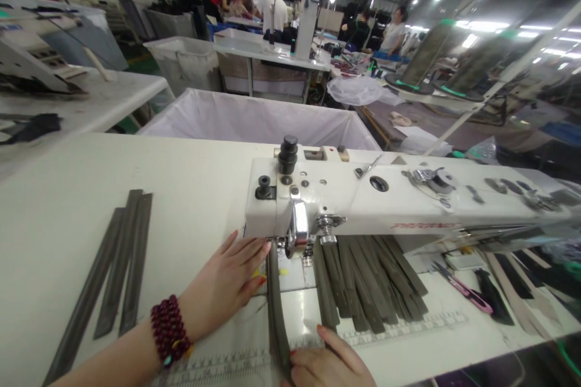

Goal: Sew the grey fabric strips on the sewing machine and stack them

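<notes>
A dark olive fabric strip [276,308] runs lengthwise under the head of a white sewing machine [363,193]. My left hand [231,278], with a beaded bracelet [170,329] at its wrist, lies with fingers stretched out along the strip's left side, fingertips at its edge close to the presser foot. At the near end, my right hand [333,366] has its fingers closed on the strip. The needle area is partly hidden behind the machine head. Several similar strips [367,284] lie fanned out to the right of the needle, and three longer-looking strips [122,266] rest on the left of the table.
Pink-handled scissors [467,293] lie right of the strips, beside black and beige pieces [512,290]. A printed ruler scale [227,369] crosses the table's front. Behind the table stands a white-lined bin [263,115]. Other people work at tables farther back.
</notes>
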